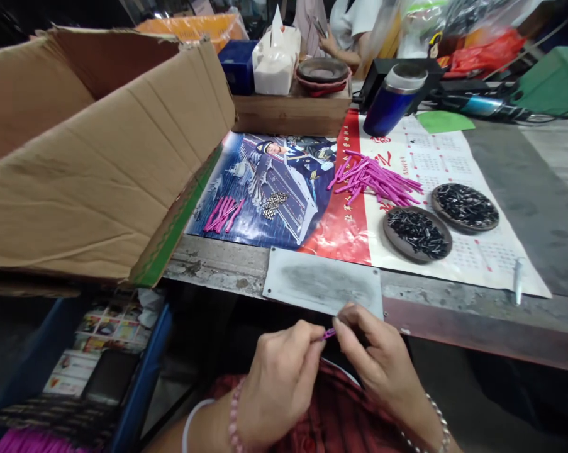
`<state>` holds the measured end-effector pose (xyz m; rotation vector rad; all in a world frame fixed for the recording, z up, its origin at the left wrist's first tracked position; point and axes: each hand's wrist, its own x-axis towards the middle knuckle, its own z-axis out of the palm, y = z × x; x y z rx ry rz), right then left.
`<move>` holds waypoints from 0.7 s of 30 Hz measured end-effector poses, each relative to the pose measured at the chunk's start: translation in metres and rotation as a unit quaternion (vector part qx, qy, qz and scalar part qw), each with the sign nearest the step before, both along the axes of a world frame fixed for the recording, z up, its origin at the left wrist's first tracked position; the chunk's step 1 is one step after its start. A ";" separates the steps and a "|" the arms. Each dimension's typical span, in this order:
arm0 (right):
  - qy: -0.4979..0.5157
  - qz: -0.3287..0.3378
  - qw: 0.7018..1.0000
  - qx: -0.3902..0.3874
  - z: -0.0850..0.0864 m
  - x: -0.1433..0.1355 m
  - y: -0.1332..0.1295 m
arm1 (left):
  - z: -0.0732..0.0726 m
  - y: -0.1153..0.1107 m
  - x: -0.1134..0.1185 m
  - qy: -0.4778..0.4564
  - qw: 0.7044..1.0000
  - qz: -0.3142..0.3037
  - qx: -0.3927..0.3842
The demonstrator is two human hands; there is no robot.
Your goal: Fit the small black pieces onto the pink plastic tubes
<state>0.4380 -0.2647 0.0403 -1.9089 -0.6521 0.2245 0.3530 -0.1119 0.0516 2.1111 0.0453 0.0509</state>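
Both my hands, left point(284, 371) and right point(373, 358), nearly together over my lap; a small purple piece point(329, 333) pinched at my left fingertips, its other end at my right ones. Pale metal plate point(322, 281) just beyond them, at the table edge. Further off, ahead and slightly right: loose purple pile point(375, 179), then two dishes of dark bits point(418, 234).

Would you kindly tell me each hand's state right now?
Left hand: closed, pinching a small pink piece.
Right hand: at its other end; grip unclear.
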 end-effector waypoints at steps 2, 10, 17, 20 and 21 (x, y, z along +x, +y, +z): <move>0.053 0.009 0.998 0.015 0.002 0.002 -0.002 | 0.003 0.005 0.002 0.068 0.990 0.005 -0.121; 0.054 -0.068 0.996 -0.004 -0.003 0.019 -0.026 | -0.003 0.012 0.016 0.237 0.828 0.075 -0.503; 0.041 -0.184 0.982 -0.029 -0.010 0.032 -0.036 | -0.012 0.013 0.022 0.256 0.807 0.103 -0.522; 0.069 -0.239 0.968 -0.033 -0.017 0.035 -0.036 | -0.013 0.018 0.022 0.234 0.831 0.118 -0.490; 0.075 -0.259 0.962 -0.032 -0.023 0.035 -0.037 | -0.012 0.021 0.023 0.222 0.847 0.124 -0.466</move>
